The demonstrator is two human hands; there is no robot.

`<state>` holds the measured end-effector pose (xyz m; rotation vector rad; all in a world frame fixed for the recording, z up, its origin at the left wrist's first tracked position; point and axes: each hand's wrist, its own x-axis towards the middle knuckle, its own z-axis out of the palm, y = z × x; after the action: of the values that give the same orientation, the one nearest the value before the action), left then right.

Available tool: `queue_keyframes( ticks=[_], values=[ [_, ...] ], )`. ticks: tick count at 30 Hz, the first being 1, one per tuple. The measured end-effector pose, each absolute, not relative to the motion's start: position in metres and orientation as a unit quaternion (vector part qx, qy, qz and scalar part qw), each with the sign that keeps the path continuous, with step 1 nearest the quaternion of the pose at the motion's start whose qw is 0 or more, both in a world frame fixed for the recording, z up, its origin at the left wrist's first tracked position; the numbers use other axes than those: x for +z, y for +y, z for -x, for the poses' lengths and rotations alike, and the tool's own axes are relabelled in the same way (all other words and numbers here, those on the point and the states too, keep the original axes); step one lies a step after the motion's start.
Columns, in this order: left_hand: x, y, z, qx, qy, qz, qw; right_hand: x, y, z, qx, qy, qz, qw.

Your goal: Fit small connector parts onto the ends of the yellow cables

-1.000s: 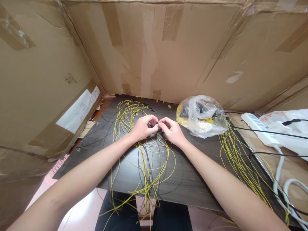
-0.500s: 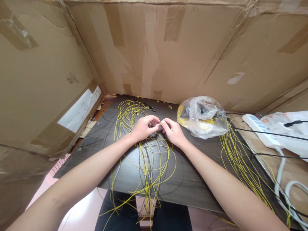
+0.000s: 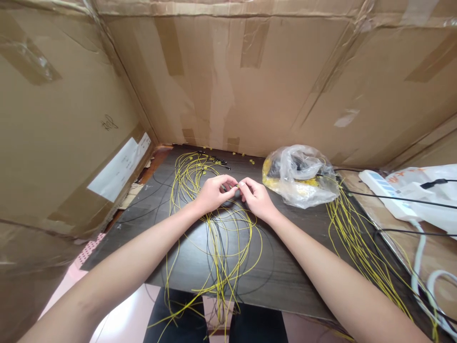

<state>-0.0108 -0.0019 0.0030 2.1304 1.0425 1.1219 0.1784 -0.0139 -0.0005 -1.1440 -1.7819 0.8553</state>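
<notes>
Left hand [image 3: 217, 193]: thumb and finger clamped on a small piece [image 3: 237, 186], probably for fine control.
Right hand [image 3: 255, 196]: fingertips clamped on it from the right, nearly touching the left, likely for steadying.
Piece: held above the middle of the desk [image 3: 282, 281], toward the far edge; too small to make out.
Wires [image 3: 220, 281]: looped below both hands, spilling over the near edge, perhaps for want of depth.
Black tips [image 3: 218, 161]: gathered by the far edge, left of centre, seemingly for grouping loose ends.
Bag [image 3: 300, 178]: at the far right corner, with strands [image 3: 360, 247] trailing along the right edge.
Cardboard [image 3: 214, 85]: upright behind the far edge, limiting forward reach.
Room: greatest between right hand and near edge.
</notes>
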Motion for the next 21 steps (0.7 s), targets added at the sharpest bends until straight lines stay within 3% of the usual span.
queue_keyframes(
  ticks=[21],
  values=[
    [0.0018, -0.0013, 0.0127, 0.425, 0.363, -0.795, 0.235, -0.0040, -0.0124, -0.1770, 0.291, -0.749, 0.447, 0.393]
  ],
)
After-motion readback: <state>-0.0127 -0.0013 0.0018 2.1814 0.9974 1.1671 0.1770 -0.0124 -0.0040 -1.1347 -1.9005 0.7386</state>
